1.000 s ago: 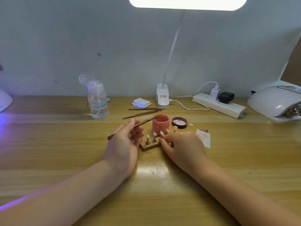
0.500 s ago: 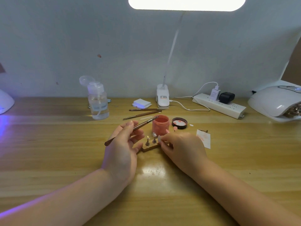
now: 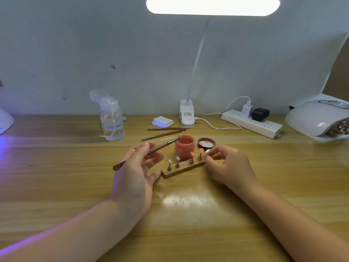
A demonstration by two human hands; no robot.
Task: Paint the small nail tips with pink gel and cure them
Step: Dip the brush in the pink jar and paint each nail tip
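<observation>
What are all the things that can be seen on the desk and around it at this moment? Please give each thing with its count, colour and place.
gel jar: 1, pink, open, centre, behind the holder
jar lid: 1, dark, right of the jar
wooden holder: 1, tan, four pegs standing, one socket vacant
nail tips on pegs: about 4, two right ones pink
spare brushes: 2, brown, behind the jar
pump bottle: 1, clear, back left
white pads: 1 stack, back centre
clip lamp: 1, white, lit
power strip: 1, white, two plugs in
curing lamp: 1, white, far right
second lamp: 1, white, far left edge
left hand: holds a brush
right hand: pinches a peg with nail tip
</observation>
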